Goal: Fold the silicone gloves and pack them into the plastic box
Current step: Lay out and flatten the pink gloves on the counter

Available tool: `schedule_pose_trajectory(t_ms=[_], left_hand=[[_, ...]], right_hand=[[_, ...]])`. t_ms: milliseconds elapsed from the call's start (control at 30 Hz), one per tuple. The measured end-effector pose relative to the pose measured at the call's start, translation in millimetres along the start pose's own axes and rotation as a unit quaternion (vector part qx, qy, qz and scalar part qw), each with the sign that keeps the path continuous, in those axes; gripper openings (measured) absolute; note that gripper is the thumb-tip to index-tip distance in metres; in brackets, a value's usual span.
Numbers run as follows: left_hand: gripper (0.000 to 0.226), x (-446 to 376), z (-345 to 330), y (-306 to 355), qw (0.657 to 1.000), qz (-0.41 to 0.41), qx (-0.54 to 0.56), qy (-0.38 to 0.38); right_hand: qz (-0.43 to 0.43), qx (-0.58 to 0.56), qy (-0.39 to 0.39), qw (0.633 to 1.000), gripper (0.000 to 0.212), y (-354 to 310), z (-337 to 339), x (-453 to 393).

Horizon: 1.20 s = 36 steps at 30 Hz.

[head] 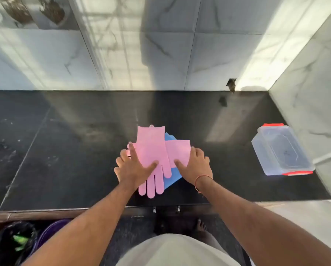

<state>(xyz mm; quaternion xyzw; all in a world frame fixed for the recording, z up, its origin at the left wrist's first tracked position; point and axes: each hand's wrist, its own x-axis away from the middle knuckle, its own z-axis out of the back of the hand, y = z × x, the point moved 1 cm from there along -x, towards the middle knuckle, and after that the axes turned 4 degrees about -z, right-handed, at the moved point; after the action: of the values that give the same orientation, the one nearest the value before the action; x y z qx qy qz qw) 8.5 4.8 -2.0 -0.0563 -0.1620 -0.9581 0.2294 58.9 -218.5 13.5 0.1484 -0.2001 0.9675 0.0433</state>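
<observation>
Both hands, left and right, press flat with fingers spread on crossed pink silicone gloves over a blue glove, mid dark stone tabletop. Clear lidless plastic box with red clips sits well apart, far right.

Single head-worn wide-angle view, steeply down and forward over a dark counter, close.

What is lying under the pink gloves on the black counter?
Under the pink gloves, a blue item shows at the right and rear edges, probably another glove. Most of it is covered, so its shape and number cannot be told.
</observation>
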Motion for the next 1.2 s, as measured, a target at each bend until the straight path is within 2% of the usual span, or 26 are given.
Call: schedule_pose_trajectory(t_ms=[67,133,200,300,367,733,967,1067,1200], left_hand=[[0.136,-5.0,0.0,1.5,0.999,0.034,0.034,-0.009],[0.142,-12.1,-1.4,0.4,0.997,0.045,0.047,-0.027],[0.145,-19.2,-0.8,-2.7,0.995,0.055,0.064,-0.051],[0.125,-27.3,2.4,-11.0,0.994,0.037,0.085,-0.056],[0.120,-29.3,5.9,-15.5,0.995,0.029,0.079,-0.062],[0.128,-52.5,30.2,-50.7,0.997,0.014,0.016,-0.071],[0.105,-53.2,28.5,-49.2,0.996,-0.005,0.022,-0.081],[0.098,-50.0,26.4,-48.0,0.995,-0.011,0.089,-0.049],[0.075,-48.2,31.8,-42.5,0.968,0.020,0.246,-0.053]], right_hand=[[-0.092,-0.070,-0.034,0.993,0.097,-4.9,-3.9,-5.6],[-0.121,-0.130,-0.066,0.982,0.089,-12.6,-8.6,-8.2],[-0.113,-0.157,-0.078,0.978,0.088,-22.5,-17.5,-9.6],[-0.101,-0.164,-0.070,0.979,0.081,-34.3,-27.7,-9.9],[-0.093,-0.176,-0.073,0.977,0.074,-41.6,-32.5,-10.6],[-0.060,-0.237,-0.104,0.964,0.058,-84.5,-56.0,-14.4],[-0.061,-0.266,-0.109,0.956,0.050,-88.8,-57.8,-16.9],[-0.056,-0.226,-0.091,0.968,0.039,-84.5,-54.0,-20.1],[-0.070,-0.110,-0.049,0.990,0.051,-73.4,-50.1,-20.5]])
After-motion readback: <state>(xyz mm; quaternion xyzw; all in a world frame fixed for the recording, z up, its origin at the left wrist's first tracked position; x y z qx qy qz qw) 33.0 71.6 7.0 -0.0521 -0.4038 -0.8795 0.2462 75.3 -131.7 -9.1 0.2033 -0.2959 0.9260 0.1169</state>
